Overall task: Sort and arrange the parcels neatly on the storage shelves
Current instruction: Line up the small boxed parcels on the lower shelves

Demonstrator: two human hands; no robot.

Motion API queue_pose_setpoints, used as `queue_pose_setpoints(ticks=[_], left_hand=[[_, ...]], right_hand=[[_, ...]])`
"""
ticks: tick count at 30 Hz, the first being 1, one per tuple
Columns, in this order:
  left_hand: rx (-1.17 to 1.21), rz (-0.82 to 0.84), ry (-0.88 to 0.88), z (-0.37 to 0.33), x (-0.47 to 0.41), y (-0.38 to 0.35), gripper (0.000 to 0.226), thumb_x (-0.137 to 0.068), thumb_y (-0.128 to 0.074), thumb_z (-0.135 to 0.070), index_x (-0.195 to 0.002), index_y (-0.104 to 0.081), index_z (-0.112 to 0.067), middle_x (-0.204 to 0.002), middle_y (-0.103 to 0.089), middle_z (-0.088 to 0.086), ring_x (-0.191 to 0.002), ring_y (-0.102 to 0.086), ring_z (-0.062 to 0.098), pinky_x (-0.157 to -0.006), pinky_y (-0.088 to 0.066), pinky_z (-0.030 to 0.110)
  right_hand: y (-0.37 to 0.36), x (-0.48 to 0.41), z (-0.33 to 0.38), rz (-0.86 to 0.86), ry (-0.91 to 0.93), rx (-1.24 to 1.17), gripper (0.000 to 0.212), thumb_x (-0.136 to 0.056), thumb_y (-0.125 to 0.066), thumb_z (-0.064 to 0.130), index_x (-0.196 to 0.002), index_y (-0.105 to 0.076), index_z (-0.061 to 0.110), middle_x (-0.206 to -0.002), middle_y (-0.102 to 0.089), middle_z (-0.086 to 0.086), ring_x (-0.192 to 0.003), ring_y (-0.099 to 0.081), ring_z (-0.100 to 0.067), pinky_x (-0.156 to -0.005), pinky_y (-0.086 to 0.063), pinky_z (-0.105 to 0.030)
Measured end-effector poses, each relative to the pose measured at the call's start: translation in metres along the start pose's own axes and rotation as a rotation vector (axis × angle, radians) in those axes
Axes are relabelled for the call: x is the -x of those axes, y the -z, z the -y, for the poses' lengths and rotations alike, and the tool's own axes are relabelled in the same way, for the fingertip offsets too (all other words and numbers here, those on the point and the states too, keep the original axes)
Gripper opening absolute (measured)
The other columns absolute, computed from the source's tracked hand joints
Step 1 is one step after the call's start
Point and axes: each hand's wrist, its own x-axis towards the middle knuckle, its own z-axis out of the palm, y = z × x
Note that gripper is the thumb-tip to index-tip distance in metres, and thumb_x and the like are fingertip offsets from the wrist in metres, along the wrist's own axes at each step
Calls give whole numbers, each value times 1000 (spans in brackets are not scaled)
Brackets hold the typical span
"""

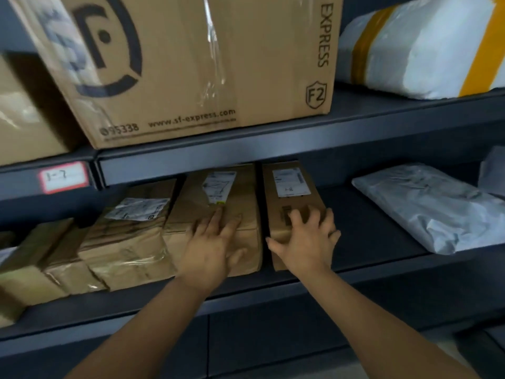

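Around: I see a large carton (205,64) and a white bag (420,47) on the shelf above; a grey poly bag (437,206) lies to the right, well apart.
Left hand (213,242): flat, fingers straight, resting on the wide brown parcel (240,192).
Right hand (308,239): fingers curled over the narrow box (287,198) at its near end, thumb on its left side.
Lower shelf (369,214): holds the narrow box just beside the wide parcel, with crumpled parcels (131,236) to the left.

The big box (191,67) is brown cardboard with shiny tape (216,50). The shelf (300,143) looks like dark, dull metal. The grey bag (437,209) is wrinkly plastic. The narrow box (274,206) has a white paper label (291,183).
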Motion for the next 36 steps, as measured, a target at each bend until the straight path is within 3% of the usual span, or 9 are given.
queue_pose_setpoints(ticks=[4, 9, 26, 33, 36], left_hand=[[110, 33, 113, -1, -8, 6, 65, -85, -57, -55, -141, -41, -26, -150, -37, 0, -130, -43, 23, -107, -32, 37], [225, 121, 166, 4, -15, 17, 70, -83, -61, -54, -143, -38, -26, -150, -37, -4, -133, -40, 19, -108, -31, 28], [255, 145, 203, -1, -17, 21, 71, -82, -63, -52, -143, -39, -27, -149, -38, -7, -135, -35, 14, -109, -26, 25], [264, 179, 197, -4, -15, 23, 73, -83, -57, -58, -145, -34, -26, -150, -37, -4, -136, -33, 17, -111, -25, 28], [209, 216, 156, -1, -13, 22, 79, -84, -55, -59, -149, -24, -25, -154, -30, -1, -138, -28, 20, -113, -22, 29]], right_hand=[[-4, 2, -6, -54, 36, -5, 73, -74, -49, 72, -132, -37, 28, -146, -26, -14, -137, -6, -44, -106, -22, -60], [3, -1, -18, -4, 80, 27, 74, -76, -46, 72, -133, -33, 28, -147, -24, -9, -139, -4, -43, -107, -22, -59], [6, -6, -52, -71, 109, -5, 73, -69, -54, 71, -129, -40, 32, -145, -30, -5, -138, -7, -38, -107, -25, -57], [25, -9, -109, -45, -86, 32, 70, -74, -59, 64, -131, -42, 28, -140, -34, -12, -135, -17, -40, -107, -24, -60], [31, -3, -97, -109, -112, 129, 68, -80, -62, 49, -139, -39, 23, -142, -31, -20, -138, -12, -44, -107, -18, -66]])
